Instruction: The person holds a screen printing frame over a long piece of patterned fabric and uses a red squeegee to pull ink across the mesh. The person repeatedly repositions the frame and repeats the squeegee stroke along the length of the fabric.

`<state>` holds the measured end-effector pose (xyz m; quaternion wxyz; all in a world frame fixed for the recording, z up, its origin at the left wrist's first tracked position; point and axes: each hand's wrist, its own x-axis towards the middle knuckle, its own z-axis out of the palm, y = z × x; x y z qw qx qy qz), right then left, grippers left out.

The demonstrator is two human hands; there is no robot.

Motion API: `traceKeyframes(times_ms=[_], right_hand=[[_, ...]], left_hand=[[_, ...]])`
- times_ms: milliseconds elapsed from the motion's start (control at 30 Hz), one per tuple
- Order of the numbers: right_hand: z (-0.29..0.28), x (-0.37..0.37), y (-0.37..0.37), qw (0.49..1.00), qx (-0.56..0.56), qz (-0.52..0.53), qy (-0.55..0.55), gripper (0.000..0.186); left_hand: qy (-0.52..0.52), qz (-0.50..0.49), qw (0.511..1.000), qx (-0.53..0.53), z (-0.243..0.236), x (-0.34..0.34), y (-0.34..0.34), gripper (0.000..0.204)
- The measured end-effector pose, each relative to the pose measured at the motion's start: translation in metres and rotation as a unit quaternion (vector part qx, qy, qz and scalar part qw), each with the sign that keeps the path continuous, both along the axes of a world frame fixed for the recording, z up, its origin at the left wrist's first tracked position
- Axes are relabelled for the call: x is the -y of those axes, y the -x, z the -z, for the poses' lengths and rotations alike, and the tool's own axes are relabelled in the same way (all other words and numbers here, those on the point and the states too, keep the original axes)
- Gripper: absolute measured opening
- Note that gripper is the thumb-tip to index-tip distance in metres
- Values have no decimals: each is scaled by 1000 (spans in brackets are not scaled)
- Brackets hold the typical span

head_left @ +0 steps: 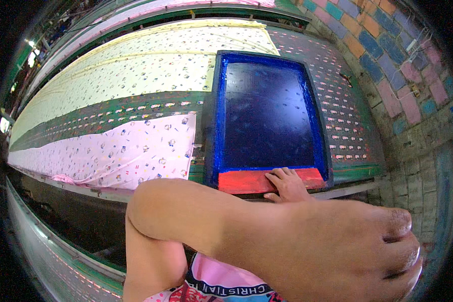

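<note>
A screen printing frame (260,118) with a dark, glossy mesh and blue-smeared borders lies on the long printing table. Along its near side runs a red strip (241,182). My right hand (289,185) grips this near edge, fingers over the red strip and thumb at the front; its wrist is hidden behind my left forearm. Bent across the view and very close, my left arm ends in my left hand (367,241) at the lower right. Its fingers are curled in, and whatever they may hold is out of sight.
Pink printed fabric (151,146) and pale yellow printed fabric (136,70) lie left of the frame. The dark green tabletop (337,100) carries rows of small print marks. Another long table (50,251) stands lower left. A coloured block wall (387,55) borders the right.
</note>
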<state>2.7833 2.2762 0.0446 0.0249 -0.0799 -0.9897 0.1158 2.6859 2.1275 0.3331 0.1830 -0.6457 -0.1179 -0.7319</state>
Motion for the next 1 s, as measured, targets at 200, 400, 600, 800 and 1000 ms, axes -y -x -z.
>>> traceKeyframes(times_ms=[200,400,600,800,1000], right_hand=[[24,-26,-27,998,-29,-34,35,75],[-7,-95,-77,968,-179,-102,142,51],[-5,-192,-144,955,-275,97,57,66],[50,-287,-192,968,-54,240,-51,72],[50,-289,-200,973,-34,221,-61,82]], left_hand=[[45,-54,992,-108,0,-10,-3,31],[142,-206,956,-152,34,-56,25,38],[456,-543,705,-22,178,-113,154,57],[610,-644,435,157,327,-68,266,84],[656,-449,486,364,375,-25,306,64]])
